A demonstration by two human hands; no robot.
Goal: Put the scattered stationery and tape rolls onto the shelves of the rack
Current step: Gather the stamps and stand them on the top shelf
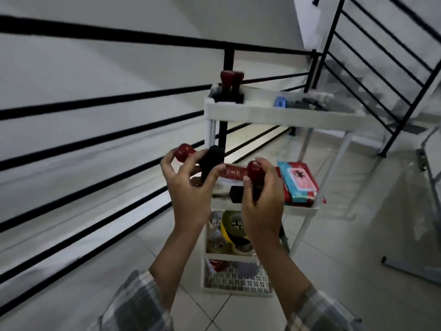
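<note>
Stamps [232, 88] — blurred, seemingly — crowd rack [262, 113] top beside railing [228, 60].

Indoor stair landing of a house or small building. Shown by black metal railing [100, 101] running from nine o'clock to twelve, stair balustrade [381, 68] rising at one o'clock, pale tiled floor [358, 235] below, plain white walls [119, 63] behind. White plastic rack [262, 111] parked against the railing at centre.
</note>
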